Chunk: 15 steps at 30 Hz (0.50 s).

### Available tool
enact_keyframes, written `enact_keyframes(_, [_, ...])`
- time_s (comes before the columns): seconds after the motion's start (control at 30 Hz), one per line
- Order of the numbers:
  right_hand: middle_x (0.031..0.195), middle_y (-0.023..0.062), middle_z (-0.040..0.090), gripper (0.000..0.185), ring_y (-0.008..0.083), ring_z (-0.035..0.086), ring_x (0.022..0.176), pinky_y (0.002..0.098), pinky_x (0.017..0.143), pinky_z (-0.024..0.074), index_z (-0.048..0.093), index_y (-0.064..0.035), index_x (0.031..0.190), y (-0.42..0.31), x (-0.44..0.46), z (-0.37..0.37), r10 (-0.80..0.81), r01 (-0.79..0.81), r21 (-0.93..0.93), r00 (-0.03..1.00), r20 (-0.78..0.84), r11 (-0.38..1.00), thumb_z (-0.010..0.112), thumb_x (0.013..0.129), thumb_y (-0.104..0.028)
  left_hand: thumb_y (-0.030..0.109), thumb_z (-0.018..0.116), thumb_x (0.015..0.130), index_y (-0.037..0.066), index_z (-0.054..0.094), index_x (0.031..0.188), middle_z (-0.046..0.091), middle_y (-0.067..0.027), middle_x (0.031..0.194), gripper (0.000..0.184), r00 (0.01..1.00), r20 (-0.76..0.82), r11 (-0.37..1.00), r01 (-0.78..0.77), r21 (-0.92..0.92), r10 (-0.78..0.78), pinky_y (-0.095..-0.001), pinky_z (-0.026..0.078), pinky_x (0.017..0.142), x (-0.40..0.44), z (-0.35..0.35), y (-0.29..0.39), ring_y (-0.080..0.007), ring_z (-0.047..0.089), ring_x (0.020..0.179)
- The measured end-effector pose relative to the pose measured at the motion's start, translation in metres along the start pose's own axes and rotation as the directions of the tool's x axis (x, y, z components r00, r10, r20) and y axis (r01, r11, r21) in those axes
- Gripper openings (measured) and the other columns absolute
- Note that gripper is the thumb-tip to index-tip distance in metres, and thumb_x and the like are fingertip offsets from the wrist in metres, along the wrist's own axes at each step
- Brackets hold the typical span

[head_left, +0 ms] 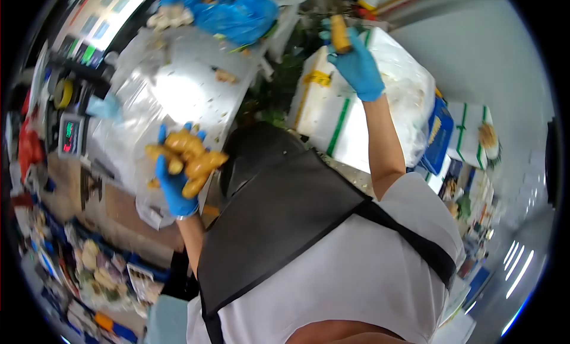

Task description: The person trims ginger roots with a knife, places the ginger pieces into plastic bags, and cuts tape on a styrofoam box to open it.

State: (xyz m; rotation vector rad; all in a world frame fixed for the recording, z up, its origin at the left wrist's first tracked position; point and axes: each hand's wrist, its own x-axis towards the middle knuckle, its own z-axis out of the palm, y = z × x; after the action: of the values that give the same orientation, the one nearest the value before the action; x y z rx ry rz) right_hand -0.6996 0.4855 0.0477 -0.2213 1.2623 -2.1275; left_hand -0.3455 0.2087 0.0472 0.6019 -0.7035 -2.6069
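In a blue glove, my left hand [176, 197] is closed around a knobbly yellow ginger root [202, 164], held over the near edge of the metal table [187, 86]. The ginger has several thick fingers and hides part of my palm. My right hand [360, 70], also in a blue glove, is raised and stretched out at the upper right. Between its thumb and fingers is a short yellow-brown piece [339, 34], blurred, its exact kind unclear. Below that hand stands a white foam box [323, 109] with green tape. A small tan scrap [224, 75] lies on the table.
A blue plastic bag [237, 14] rests at the table's far end, beside pale bulbs [171, 17] that look like garlic. Clear plastic sheeting [122, 139] covers the table's left side. A digital scale display [70, 135] glows at the left. Green leaves [276, 86] fill the gap between table and box.
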Motion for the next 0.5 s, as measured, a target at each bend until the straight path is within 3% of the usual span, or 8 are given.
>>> enact_keyframes(0.1, [0.116, 0.0039, 0.063, 0.046, 0.0156, 0.058, 0.096, 0.0325, 0.085, 0.0493, 0.061, -0.0098, 0.128, 0.079, 0.024, 0.076, 0.265, -0.143, -0.56, 0.954, 0.142, 0.816, 0.058, 0.093, -0.039, 0.034, 0.051, 0.097, 0.013, 0.038, 0.145, 0.045, -0.0207, 0.138, 0.054, 0.997, -0.078, 0.995, 0.004, 0.103, 0.004, -0.0484, 0.038, 0.109, 0.029, 0.0, -0.007, -0.0382, 0.047, 0.127])
enact_keyframes(0.23, [0.078, 0.0021, 0.061, 0.041, 0.0115, 0.054, 0.071, 0.0297, 0.059, 0.0467, 0.065, -0.0042, 0.102, 0.258, 0.087, 0.098, 0.433, -0.307, -0.576, 0.896, 0.093, 0.758, 0.069, 0.085, -0.042, 0.01, 0.056, 0.096, 0.01, 0.036, 0.139, 0.047, -0.0118, 0.135, 0.048, 0.995, 0.047, 0.914, 0.059, 0.401, -0.084, -0.0356, 0.041, 0.106, 0.106, -0.078, -0.04, -0.0217, 0.049, 0.122])
enact_keyframes(0.27, [0.084, 0.008, 0.067, 0.048, 0.0189, 0.062, 0.078, 0.0337, 0.068, 0.0507, 0.064, -0.0025, 0.108, 0.292, 0.096, 0.095, 0.18, -0.089, -0.54, 0.977, 0.118, 0.837, 0.069, 0.084, -0.043, 0.026, 0.057, 0.094, 0.009, 0.04, 0.136, 0.048, -0.0142, 0.131, 0.048, 0.984, -0.06, 0.937, 0.178, 0.299, -0.168, -0.038, 0.042, 0.104, 0.122, -0.074, -0.042, -0.0257, 0.05, 0.119])
enact_keyframes(0.3, [0.1, 0.0173, 0.069, 0.061, 0.0293, 0.066, 0.091, 0.0393, 0.08, 0.0522, 0.059, -0.002, 0.124, 0.302, 0.112, 0.091, 0.111, 0.084, -0.763, 0.973, 0.201, 0.641, 0.07, 0.081, -0.044, 0.042, 0.059, 0.093, 0.007, 0.044, 0.133, 0.049, -0.0166, 0.127, 0.055, 0.952, -0.17, 0.938, 0.286, 0.194, -0.255, -0.0404, 0.043, 0.102, 0.134, -0.072, -0.042, -0.0298, 0.052, 0.115])
enact_keyframes(0.33, [0.119, 0.023, 0.061, 0.069, 0.037, 0.062, 0.105, 0.0411, 0.093, 0.0483, 0.055, -0.0034, 0.132, 0.257, 0.089, 0.113, 0.081, 0.033, -0.878, 0.993, 0.081, 0.477, 0.069, 0.079, -0.046, 0.045, 0.06, 0.092, 0.006, 0.043, 0.133, 0.047, -0.0168, 0.128, 0.059, 0.965, -0.199, 0.919, 0.228, 0.322, -0.169, -0.0418, 0.042, 0.103, 0.146, -0.092, -0.047, -0.0298, 0.05, 0.116])
enact_keyframes(0.37, [0.135, 0.0233, 0.051, 0.071, 0.038, 0.057, 0.115, 0.0395, 0.101, 0.0432, 0.052, -0.0025, 0.134, 0.188, 0.065, 0.124, 0.243, -0.061, -0.773, 0.962, 0.122, 0.631, 0.067, 0.081, -0.046, 0.05, 0.06, 0.091, 0.005, 0.042, 0.133, 0.046, -0.0167, 0.13, 0.064, 0.942, -0.233, 0.942, 0.285, 0.18, -0.24, -0.0434, 0.041, 0.105, 0.155, -0.102, -0.046, -0.0296, 0.049, 0.117])
enact_keyframes(0.4, [0.139, 0.0215, 0.048, 0.061, 0.0383, 0.055, 0.118, 0.0391, 0.104, 0.0407, 0.054, -0.0032, 0.132, 0.168, 0.059, 0.112, -0.003, 0.196, -0.828, 0.973, 0.229, 0.525, 0.063, 0.086, -0.043, 0.055, 0.06, 0.09, 0.004, 0.041, 0.133, 0.044, -0.0165, 0.131, 0.069, 0.913, -0.264, 0.944, 0.33, 0.032, -0.31, -0.045, 0.039, 0.107, 0.164, -0.113, -0.046, -0.0294, 0.047, 0.117])
enact_keyframes(0.5, [0.114, 0.0118, 0.065, 0.039, 0.0178, 0.063, 0.094, 0.0316, 0.086, 0.0503, 0.06, -0.0049, 0.125, 0.038, 0.01, 0.055, -0.431, 0.353, -0.798, 0.893, 0.131, 0.489, 0.064, 0.091, -0.024, 0.053, 0.059, 0.09, 0.005, 0.039, 0.136, 0.046, -0.0127, 0.132, 0.069, 0.876, -0.311, 0.93, 0.355, -0.1, -0.368, -0.0461, 0.032, 0.112, 0.171, -0.109, -0.049, -0.028, 0.045, 0.121])
